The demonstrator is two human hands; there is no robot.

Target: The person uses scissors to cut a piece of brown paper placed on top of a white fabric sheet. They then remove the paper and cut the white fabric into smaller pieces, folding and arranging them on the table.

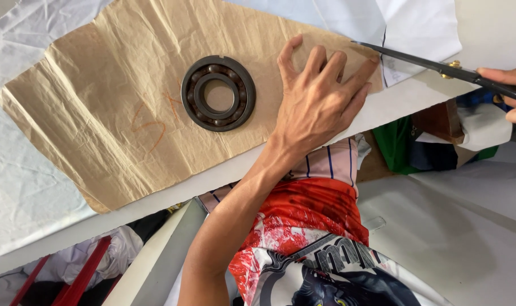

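Item, your left hand: spread flat and wide, fingers fanned, palm pressed down on the brown paper sheet; it grips nothing, only pins the sheet against the white table. Item, your right hand: seen only at the frame's right edge, fingers curled closed around the handles of the black scissors; most of that hand is cut off from view, so how the thumb sits you cannot tell. The scissor blades reach leftward from your right hand, and their tip meets the upper right edge of the brown sheet, just beyond your left fingertips; the blades look nearly closed, though the angle is too flat to be sure. Item, brown paper sheet: creased, lying slantwise across the table, bearing faint orange handwriting left of centre. Item, ball bearing: a dark metal ring with visible balls, lying flat on the brown sheet, just to the left of your left hand and apart from it, well away from the scissors. Item, white crumpled paper: beneath and around the brown sheet at left and along the top. Item, your clothing: a red and white printed shirt, below the table edge.
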